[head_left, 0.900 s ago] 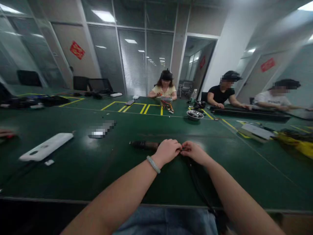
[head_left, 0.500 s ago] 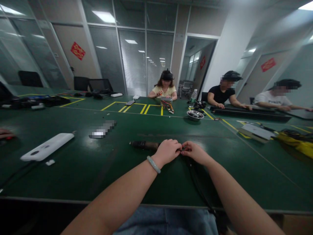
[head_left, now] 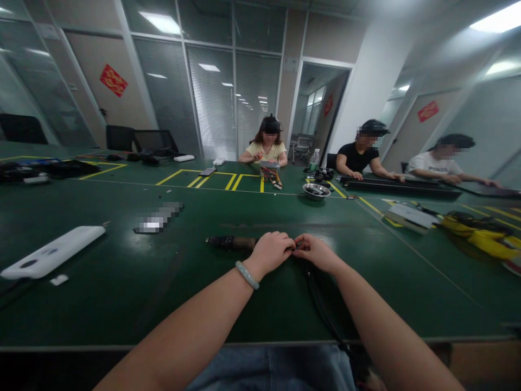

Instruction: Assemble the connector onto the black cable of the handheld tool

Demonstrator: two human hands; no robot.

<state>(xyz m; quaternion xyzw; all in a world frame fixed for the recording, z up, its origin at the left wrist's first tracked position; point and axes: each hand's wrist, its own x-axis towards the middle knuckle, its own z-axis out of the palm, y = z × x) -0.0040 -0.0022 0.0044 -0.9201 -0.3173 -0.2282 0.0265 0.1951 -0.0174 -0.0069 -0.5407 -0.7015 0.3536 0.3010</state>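
Observation:
My left hand (head_left: 272, 251) is curled on the green table (head_left: 171, 282), closed over the near end of a dark, brownish cylindrical tool (head_left: 230, 242) that lies sideways and sticks out to its left. My right hand (head_left: 316, 252) meets it from the right, its fingers pinched on a small dark part between the two hands. A black cable (head_left: 321, 304) runs from under the hands back toward the table's near edge. A pale bead bracelet (head_left: 246, 274) sits on my left wrist.
A white flat case (head_left: 51, 252) lies at the left with a small white piece (head_left: 59, 280) beside it. A metal bowl (head_left: 316, 190) stands further back. Three people sit at the far side. A yellow object (head_left: 478, 234) and a grey board (head_left: 409, 215) lie at right.
The camera has turned a little to the right and down, so everything sits further left in the picture. Both hands keep the same grip on the tool.

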